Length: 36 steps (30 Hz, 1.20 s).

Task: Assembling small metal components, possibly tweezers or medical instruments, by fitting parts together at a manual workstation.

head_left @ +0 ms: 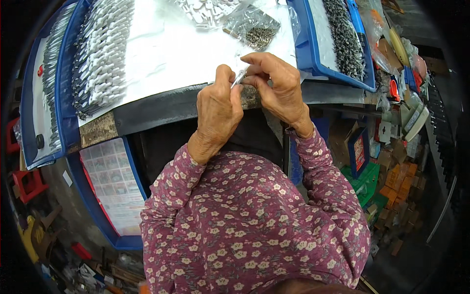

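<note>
My left hand and my right hand meet at the near edge of the white-covered table. Both pinch a small white plastic part between thumbs and fingertips. Just beyond the hands lies a clear bag of small dark metal screws. More loose white plastic parts lie at the table's far edge. Both sleeves are purple with a flower print.
A blue tray at the left holds rows of white parts. Another blue tray at the right holds several dark small parts. Under the table stand a blue bin with a printed sheet, boxes and clutter on the right.
</note>
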Tool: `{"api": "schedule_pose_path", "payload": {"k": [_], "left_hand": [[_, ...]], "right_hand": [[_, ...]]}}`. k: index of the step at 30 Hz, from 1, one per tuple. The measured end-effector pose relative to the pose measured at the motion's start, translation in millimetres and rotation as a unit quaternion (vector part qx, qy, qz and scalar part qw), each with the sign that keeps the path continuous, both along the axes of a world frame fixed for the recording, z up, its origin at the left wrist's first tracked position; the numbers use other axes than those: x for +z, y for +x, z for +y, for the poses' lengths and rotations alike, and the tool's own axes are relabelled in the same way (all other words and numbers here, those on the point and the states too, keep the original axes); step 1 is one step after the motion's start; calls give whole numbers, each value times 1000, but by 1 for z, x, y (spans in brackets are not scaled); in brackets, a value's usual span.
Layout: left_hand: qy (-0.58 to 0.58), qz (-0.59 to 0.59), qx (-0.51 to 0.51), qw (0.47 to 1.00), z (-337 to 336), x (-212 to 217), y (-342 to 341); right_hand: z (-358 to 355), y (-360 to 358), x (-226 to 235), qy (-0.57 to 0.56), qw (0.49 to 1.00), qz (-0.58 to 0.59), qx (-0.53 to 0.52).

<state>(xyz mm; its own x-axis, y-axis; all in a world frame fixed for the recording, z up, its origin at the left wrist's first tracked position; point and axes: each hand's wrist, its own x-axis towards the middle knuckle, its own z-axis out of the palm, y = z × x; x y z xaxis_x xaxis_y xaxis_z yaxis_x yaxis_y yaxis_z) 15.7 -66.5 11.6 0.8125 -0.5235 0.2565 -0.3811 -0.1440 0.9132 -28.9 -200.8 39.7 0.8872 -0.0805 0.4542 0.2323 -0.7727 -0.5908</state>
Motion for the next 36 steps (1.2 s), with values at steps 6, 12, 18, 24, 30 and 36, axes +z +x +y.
{"api": "schedule_pose_path", "payload": {"k": [6,12,18,24,30,36], "left_hand": [[28,22,-21,999,2,3,2],[51,18,-29,998,2,5,2],[38,37,-47,997,4,6,3],[10,30,-24,999,2,4,0],[-17,132,-36,990,5,12,3],[-104,343,-106,928,17,30,8]], "right_hand": [[-1,2,0,-6,1000,6,15],[0,3,-3,-41,999,-16,22],[2,1,0,-43,999,-19,16],[1,-1,-3,-11,1000,-13,-1],[-2,-5,2,210,969,125,-36],[1,-5,5,378,909,173,31]]}}
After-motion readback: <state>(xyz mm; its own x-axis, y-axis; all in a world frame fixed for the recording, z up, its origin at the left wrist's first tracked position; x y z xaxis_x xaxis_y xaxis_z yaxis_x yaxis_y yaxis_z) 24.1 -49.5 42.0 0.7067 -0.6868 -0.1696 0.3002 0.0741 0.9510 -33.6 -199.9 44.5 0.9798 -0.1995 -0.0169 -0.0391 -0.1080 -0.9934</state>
